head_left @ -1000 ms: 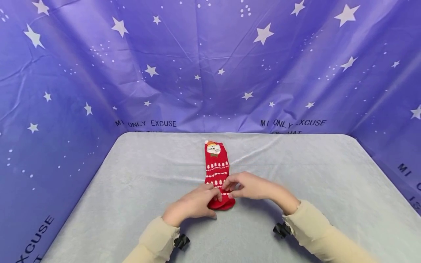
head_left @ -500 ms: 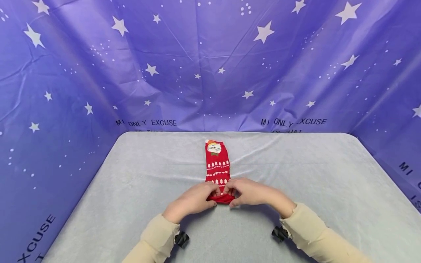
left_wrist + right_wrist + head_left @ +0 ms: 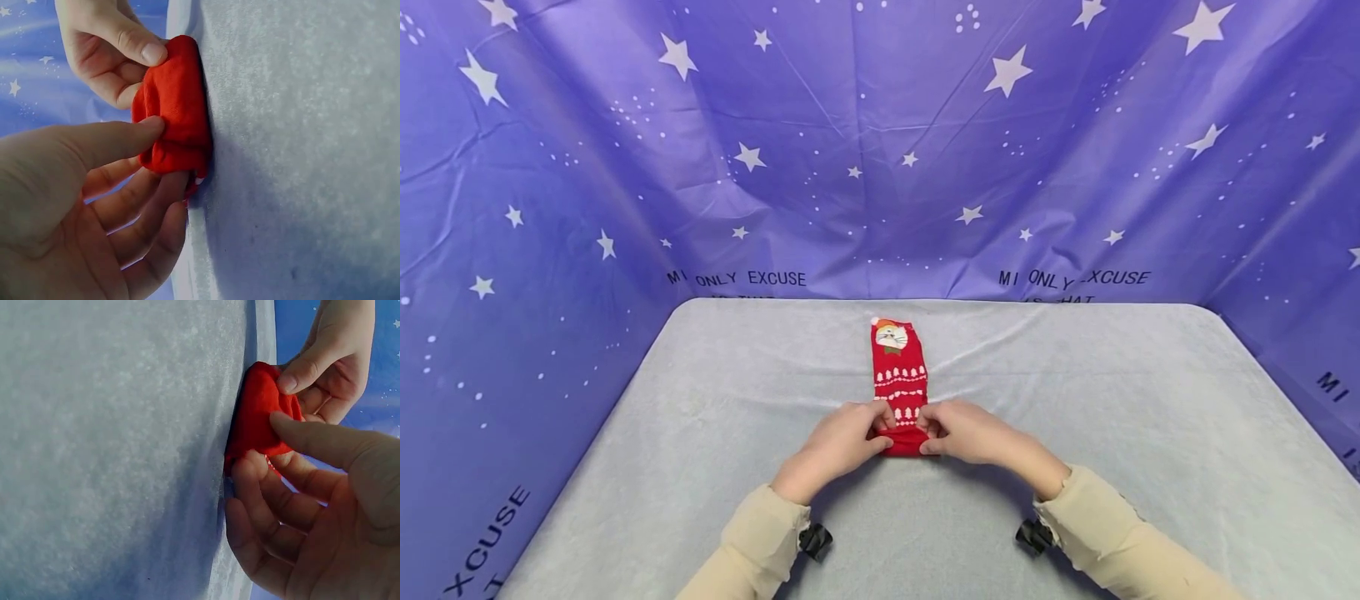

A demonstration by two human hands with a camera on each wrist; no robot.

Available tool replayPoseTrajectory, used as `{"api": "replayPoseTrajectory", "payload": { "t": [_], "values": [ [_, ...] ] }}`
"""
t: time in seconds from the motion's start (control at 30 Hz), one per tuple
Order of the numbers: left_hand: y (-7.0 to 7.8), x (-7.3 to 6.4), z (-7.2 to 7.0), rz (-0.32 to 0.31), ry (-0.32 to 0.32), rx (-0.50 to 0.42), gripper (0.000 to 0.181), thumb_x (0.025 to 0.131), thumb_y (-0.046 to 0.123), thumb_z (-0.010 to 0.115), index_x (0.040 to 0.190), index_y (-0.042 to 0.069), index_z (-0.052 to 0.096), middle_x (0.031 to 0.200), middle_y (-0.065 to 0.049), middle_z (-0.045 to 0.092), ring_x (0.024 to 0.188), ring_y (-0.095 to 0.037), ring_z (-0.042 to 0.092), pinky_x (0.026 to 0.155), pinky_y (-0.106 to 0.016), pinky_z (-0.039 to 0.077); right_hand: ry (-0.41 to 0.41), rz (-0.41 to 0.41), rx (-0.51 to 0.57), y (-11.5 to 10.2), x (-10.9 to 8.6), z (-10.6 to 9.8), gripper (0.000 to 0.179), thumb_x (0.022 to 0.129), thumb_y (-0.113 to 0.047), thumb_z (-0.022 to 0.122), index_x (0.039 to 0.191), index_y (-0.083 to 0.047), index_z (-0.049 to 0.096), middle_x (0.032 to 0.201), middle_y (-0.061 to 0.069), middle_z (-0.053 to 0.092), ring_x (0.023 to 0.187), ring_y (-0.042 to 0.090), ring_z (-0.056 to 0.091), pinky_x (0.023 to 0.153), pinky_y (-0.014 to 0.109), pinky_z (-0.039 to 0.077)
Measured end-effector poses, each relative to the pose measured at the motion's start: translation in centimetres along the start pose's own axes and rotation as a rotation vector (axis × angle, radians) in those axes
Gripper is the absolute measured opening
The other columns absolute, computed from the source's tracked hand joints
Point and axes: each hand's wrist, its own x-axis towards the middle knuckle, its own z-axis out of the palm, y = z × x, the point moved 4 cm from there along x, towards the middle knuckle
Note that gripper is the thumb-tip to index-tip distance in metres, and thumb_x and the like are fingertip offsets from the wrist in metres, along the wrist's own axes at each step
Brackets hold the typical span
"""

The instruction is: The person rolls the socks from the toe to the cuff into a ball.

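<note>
A red knitted sock (image 3: 901,367) with white tree patterns and a cat face lies lengthwise on the table, its near end folded over on itself. My left hand (image 3: 846,439) pinches the left side of that fold between thumb and fingers. On the right side my right hand (image 3: 973,433) pinches the same fold. In the left wrist view the plain red roll (image 3: 181,103) shows with both thumbs pressed on it. The right wrist view has the folded red end (image 3: 259,415) too, with fingertips tucked around its edge. The fingers behind the fold are partly hidden.
A grey cloth covers the table (image 3: 737,358). Behind it and at the sides hangs a purple curtain (image 3: 820,167) with white stars and printed words. Black wrist mounts (image 3: 815,542) sit under both cream sleeves (image 3: 760,533).
Both hands have taken hold of the sock's near end and folded it away from the person. The right hand has come down beside the left, and the sock now looks shorter.
</note>
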Motion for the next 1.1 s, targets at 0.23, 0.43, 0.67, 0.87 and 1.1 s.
{"api": "replayPoseTrajectory", "payload": {
  "t": [0.23,0.43,0.67,0.87,1.1],
  "values": [
    [0.5,-0.2,-0.3,-0.035,0.067,0.078,0.025,0.083,0.014,0.079,0.095,0.017,0.057,0.079,0.007,0.056,0.067,-0.008,0.050,0.058,-0.024,0.041,0.018,0.088,0.012,0.0,0.1,-0.1,0.025,0.085,-0.014,0.076,0.073,-0.015,0.054,0.063,-0.008,0.048,0.057,0.005,0.041,0.055,0.020,0.036],
    [1.5,-0.6,-0.3,0.130,0.041,0.232,0.029,0.082,0.009,0.077,0.087,0.019,0.050,0.082,0.007,0.051,0.072,-0.009,0.050,0.060,-0.023,0.043,0.061,0.143,-0.020,0.0,0.3,0.0,0.029,0.081,-0.014,0.080,0.076,-0.015,0.051,0.064,-0.006,0.049,0.059,0.009,0.044,0.056,0.023,0.036],
    [1.4,-0.6,0.5,0.187,-0.028,0.330,0.025,0.081,0.015,0.080,0.092,0.019,0.058,0.093,0.005,0.058,0.086,-0.012,0.058,0.073,-0.028,0.052,0.085,0.106,-0.096,-0.1,0.5,0.2,0.028,0.081,-0.011,0.079,0.072,-0.017,0.053,0.065,-0.007,0.050,0.062,0.009,0.046,0.060,0.024,0.037],
    [1.1,-0.1,0.7,0.171,-0.039,0.309,0.027,0.078,0.014,0.081,0.090,0.018,0.057,0.092,0.004,0.058,0.087,-0.013,0.058,0.075,-0.029,0.052,0.075,0.081,-0.148,-0.5,0.4,0.3,0.027,0.077,-0.018,0.083,0.072,-0.019,0.057,0.064,-0.007,0.050,0.062,0.009,0.045,0.059,0.025,0.037],
    [0.7,0.2,0.5,0.131,-0.050,0.287,0.028,0.080,0.017,0.080,0.086,0.021,0.054,0.086,0.006,0.051,0.080,-0.011,0.050,0.066,-0.025,0.044,0.053,0.086,-0.170,-0.5,0.6,0.6,0.035,0.069,-0.019,0.088,0.079,-0.017,0.055,0.067,-0.006,0.049,0.064,0.012,0.046,0.059,0.028,0.037]
  ]
}}
